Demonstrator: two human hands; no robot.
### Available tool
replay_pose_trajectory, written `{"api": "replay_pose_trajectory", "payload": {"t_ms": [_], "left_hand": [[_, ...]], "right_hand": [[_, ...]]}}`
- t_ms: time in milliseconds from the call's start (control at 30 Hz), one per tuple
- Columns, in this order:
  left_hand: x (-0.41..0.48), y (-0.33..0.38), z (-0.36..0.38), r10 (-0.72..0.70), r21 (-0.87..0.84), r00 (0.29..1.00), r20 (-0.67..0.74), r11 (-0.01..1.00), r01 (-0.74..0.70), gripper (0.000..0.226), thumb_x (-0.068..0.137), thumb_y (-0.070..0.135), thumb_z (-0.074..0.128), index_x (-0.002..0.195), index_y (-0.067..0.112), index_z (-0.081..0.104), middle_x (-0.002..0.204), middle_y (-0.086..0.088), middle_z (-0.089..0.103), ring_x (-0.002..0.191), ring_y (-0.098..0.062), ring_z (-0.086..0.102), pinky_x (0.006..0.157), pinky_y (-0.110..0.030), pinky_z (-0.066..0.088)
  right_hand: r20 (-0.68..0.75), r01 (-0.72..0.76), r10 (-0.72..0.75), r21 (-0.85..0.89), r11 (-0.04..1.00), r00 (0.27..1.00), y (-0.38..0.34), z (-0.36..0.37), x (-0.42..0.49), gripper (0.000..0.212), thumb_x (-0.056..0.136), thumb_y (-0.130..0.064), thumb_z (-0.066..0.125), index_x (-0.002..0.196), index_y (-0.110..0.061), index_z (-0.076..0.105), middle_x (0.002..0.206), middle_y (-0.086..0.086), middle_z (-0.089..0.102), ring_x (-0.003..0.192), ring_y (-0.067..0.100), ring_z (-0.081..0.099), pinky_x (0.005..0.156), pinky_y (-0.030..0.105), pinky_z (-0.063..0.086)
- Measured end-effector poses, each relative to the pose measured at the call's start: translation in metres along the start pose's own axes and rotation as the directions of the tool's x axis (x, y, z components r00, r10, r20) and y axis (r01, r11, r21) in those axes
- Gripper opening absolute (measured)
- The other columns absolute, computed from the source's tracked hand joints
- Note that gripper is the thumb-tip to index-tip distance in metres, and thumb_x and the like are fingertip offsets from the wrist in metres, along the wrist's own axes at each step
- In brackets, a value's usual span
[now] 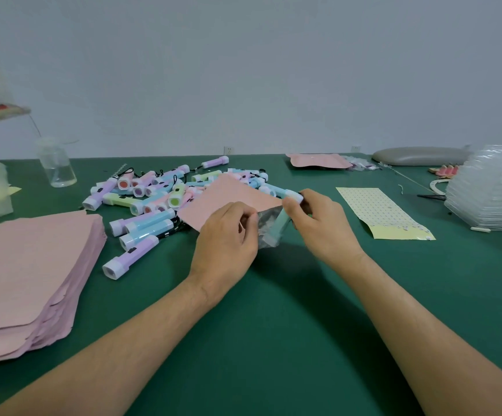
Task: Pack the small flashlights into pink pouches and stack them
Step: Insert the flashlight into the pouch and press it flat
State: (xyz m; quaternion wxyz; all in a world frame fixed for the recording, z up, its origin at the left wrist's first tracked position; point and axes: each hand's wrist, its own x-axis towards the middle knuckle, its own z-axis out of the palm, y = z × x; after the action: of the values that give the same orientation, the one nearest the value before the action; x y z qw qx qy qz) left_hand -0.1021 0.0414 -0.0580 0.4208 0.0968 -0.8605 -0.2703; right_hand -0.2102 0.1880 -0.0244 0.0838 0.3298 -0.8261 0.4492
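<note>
At centre | left hand (228,232) pinches pink pouch (228,196) open, right hand (321,220) grips flashlight (285,220) | if our pinch slips, mouth shuts.

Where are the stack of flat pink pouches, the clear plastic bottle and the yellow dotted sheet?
Stack of flat pink pouches (30,265): head view, middle of top pouch.
Clear plastic bottle (59,169): head view, its body.
Yellow dotted sheet (378,211): head view, its centre.

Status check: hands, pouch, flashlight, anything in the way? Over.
Left hand pinching pink pouch open at its mouth. Right hand gripping flashlight, tail end at the pouch mouth. Nothing blocking; loose flashlight pile just behind.
</note>
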Motion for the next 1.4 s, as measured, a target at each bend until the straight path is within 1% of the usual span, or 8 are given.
{"api": "replay_pose_trajectory", "payload": {"t_ms": [167,267,500,700,900,1033,1200,1400], "left_hand": [[0.003,-0.002,-0.003,0.021,-0.013,0.997,-0.079,1.000,-0.022,0.007,0.101,0.018,0.065,0.098,0.018,0.071,0.090,0.011,0.065,0.082,-0.012,0.062,0.071,-0.041,0.057],[0.006,-0.005,-0.008,0.046,-0.030,0.993,-0.106,0.998,-0.049,0.007,0.101,0.013,0.068,0.104,0.013,0.074,0.093,0.005,0.068,0.083,-0.015,0.063,0.071,-0.043,0.058],[0.010,-0.003,-0.015,0.010,-0.054,0.987,-0.163,0.998,-0.019,0.010,0.101,0.017,0.068,0.104,0.015,0.077,0.093,0.009,0.070,0.076,-0.004,0.061,0.066,-0.013,0.049],[0.009,-0.006,-0.013,-0.021,0.027,0.980,-0.198,0.999,0.027,0.011,0.103,0.023,0.065,0.106,0.019,0.074,0.094,0.011,0.069,0.082,-0.012,0.061,0.071,-0.035,0.054],[0.008,-0.008,-0.012,0.040,0.173,0.991,-0.130,0.985,-0.017,0.014,0.103,0.028,0.065,0.094,0.019,0.071,0.086,0.015,0.058,0.077,-0.016,0.056,0.056,-0.032,0.039],[0.007,-0.008,-0.009,0.039,0.146,0.991,-0.130,0.989,-0.020,0.019,0.102,0.030,0.066,0.090,0.015,0.068,0.080,0.011,0.057,0.070,-0.018,0.052,0.052,-0.036,0.042],[0.009,-0.011,-0.010,-0.095,0.005,0.980,-0.177,0.995,0.097,0.012,0.102,0.024,0.067,0.108,0.024,0.077,0.091,0.013,0.067,0.080,-0.012,0.060,0.070,-0.042,0.055],[0.009,-0.008,-0.012,-0.034,0.040,0.979,-0.202,0.998,0.043,0.011,0.102,0.026,0.068,0.106,0.023,0.078,0.091,0.014,0.068,0.081,-0.013,0.060,0.070,-0.039,0.054]], "right_hand": [[0.027,0.434,-0.433,-0.056,0.899,0.901,-0.011,-0.005,-0.014,0.019,0.100,-0.038,0.063,0.090,-0.022,0.060,0.075,-0.012,0.062,0.046,0.013,0.045,0.051,0.020,0.027],[0.006,0.548,-0.550,-0.093,0.831,0.835,-0.016,-0.001,-0.018,0.012,0.099,-0.031,0.066,0.100,-0.020,0.062,0.076,-0.017,0.057,0.044,0.014,0.043,0.050,0.025,0.028],[-0.036,0.499,-0.524,-0.258,0.827,0.851,-0.011,-0.006,-0.016,0.016,0.097,-0.035,0.063,0.091,-0.021,0.062,0.058,-0.011,0.050,0.048,0.019,0.049,0.049,0.034,0.042],[0.096,0.416,-0.423,-0.473,0.777,0.901,-0.012,-0.010,-0.015,0.022,0.096,-0.042,0.053,0.090,-0.023,0.061,0.078,-0.009,0.069,0.068,0.027,0.060,0.061,0.039,0.049],[-0.294,0.548,-0.549,-0.091,0.831,0.783,-0.030,-0.011,-0.023,0.014,0.096,-0.025,0.063,0.094,-0.012,0.067,0.063,-0.006,0.057,0.045,0.015,0.048,0.048,0.025,0.031],[-0.219,0.548,-0.555,-0.094,0.831,0.803,-0.027,-0.004,-0.024,0.017,0.100,-0.029,0.063,0.102,-0.012,0.068,0.067,-0.006,0.057,0.044,0.014,0.046,0.047,0.031,0.035],[-0.207,0.540,-0.570,-0.185,0.821,0.795,-0.016,-0.004,-0.019,0.016,0.097,-0.029,0.067,0.100,-0.014,0.071,0.058,-0.020,0.040,0.043,0.018,0.044,0.046,0.037,0.042],[-0.078,0.547,-0.620,-0.393,0.739,0.781,-0.014,-0.007,-0.018,0.016,0.097,-0.029,0.065,0.099,-0.017,0.074,0.066,-0.005,0.063,0.047,0.030,0.053,0.045,0.038,0.046]]}}
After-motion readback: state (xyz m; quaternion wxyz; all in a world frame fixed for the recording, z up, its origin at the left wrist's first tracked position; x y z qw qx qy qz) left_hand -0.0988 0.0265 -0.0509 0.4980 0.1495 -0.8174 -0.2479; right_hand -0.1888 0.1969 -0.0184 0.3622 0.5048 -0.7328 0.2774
